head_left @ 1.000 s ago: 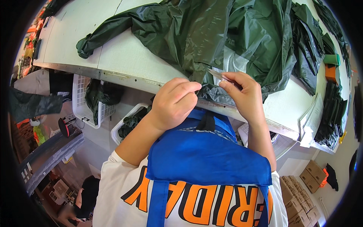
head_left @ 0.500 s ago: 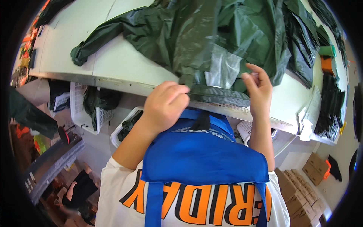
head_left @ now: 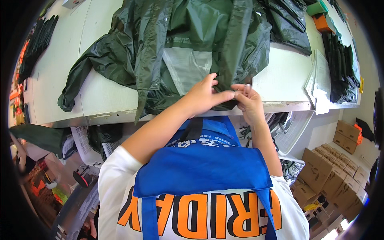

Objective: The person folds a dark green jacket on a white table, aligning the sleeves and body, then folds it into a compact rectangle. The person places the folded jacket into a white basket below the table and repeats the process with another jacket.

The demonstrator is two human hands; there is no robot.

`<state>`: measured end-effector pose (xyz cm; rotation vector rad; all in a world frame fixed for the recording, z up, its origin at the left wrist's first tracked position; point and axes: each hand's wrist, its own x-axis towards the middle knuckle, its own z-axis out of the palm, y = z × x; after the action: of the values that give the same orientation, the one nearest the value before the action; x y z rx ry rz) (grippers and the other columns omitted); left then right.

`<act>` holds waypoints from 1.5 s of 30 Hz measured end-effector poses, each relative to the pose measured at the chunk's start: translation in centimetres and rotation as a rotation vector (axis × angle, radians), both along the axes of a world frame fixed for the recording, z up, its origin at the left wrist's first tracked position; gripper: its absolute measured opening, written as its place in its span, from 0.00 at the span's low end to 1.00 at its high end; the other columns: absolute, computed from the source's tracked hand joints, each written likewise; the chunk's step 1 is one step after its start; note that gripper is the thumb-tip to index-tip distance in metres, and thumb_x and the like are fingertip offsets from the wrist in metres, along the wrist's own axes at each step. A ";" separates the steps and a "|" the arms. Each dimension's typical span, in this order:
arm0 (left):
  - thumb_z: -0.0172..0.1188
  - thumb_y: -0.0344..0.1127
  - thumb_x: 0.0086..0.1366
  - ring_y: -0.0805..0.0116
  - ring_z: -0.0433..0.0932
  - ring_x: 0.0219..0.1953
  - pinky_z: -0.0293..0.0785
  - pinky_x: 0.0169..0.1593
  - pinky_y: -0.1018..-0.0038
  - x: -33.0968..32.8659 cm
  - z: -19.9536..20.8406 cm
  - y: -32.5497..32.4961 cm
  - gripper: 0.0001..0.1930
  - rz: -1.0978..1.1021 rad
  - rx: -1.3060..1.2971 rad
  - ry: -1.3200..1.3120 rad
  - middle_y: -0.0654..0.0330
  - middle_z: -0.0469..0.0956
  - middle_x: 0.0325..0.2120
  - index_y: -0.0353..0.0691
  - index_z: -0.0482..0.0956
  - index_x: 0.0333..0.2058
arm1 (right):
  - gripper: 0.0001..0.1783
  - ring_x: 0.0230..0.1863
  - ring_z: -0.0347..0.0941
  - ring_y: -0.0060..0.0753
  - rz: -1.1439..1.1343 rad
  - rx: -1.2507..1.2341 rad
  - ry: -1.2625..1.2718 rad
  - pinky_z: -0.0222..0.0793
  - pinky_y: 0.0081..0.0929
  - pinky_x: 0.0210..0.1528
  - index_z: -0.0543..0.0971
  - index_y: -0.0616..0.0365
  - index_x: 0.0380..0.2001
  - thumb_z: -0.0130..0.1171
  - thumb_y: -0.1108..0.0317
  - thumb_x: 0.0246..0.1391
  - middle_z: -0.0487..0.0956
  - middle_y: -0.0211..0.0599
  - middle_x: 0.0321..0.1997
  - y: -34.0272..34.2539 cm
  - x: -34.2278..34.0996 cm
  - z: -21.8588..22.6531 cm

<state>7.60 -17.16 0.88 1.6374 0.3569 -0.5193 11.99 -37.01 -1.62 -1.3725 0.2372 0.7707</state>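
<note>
A dark green, shiny raincoat (head_left: 192, 24) lies spread on the white table, its front parted so that pale mesh lining (head_left: 188, 68) shows. My left hand (head_left: 202, 97) is over the lower hem, fingers curled and thumb stretched to the right against the front flap (head_left: 231, 52). At that flap's bottom corner, my right hand (head_left: 249, 102) pinches the edge between thumb and fingers. The fingertips of both hands meet there. The other front flap (head_left: 149, 60) hangs loose, its tip over the table edge. What lies under my left palm is hidden.
Folded dark garments (head_left: 286, 24) lie at the table's right, beside plastic sleeves (head_left: 319, 82) and a dark stack (head_left: 340, 68). An orange box (head_left: 323, 23) stands farther back. White baskets (head_left: 294, 132) sit below the table edge (head_left: 96, 119). Cardboard boxes (head_left: 320, 170) fill the lower right.
The raincoat now appears farther left in view. My left hand has crossed rightward over the hem to meet my right hand, which has closed from a looser pose onto the flap's corner.
</note>
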 end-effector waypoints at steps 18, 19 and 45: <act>0.50 0.12 0.50 0.68 0.72 0.50 0.69 0.53 0.73 -2.4 -0.8 -0.7 0.36 0.508 -0.656 0.054 0.56 0.70 0.49 0.35 0.57 0.60 | 0.12 0.22 0.54 0.10 -0.017 0.219 -0.023 0.48 0.12 0.23 0.72 0.64 0.44 0.52 0.68 0.59 0.68 0.23 0.25 -0.2 -2.2 1.7; 0.49 0.12 0.50 0.69 0.71 0.51 0.69 0.54 0.73 -2.7 -0.5 -0.7 0.35 0.495 -0.624 0.003 0.57 0.70 0.50 0.34 0.58 0.60 | 0.13 0.22 0.54 0.11 -0.036 0.202 -0.107 0.48 0.13 0.23 0.72 0.63 0.44 0.52 0.67 0.60 0.68 0.23 0.25 -0.1 -2.0 1.9; 0.45 0.15 0.53 0.77 0.74 0.44 0.69 0.50 0.80 -3.1 2.0 0.8 0.23 0.398 -0.790 -0.038 0.62 0.77 0.42 0.29 0.74 0.49 | 0.17 0.30 0.74 0.26 0.276 -0.400 -0.843 0.73 0.22 0.32 0.80 0.63 0.38 0.69 0.74 0.41 0.76 0.37 0.29 4.2 -0.4 6.1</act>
<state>4.51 -16.41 2.93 0.7832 0.3741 -0.2679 11.60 -32.78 4.44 -2.0177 -0.4951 0.3107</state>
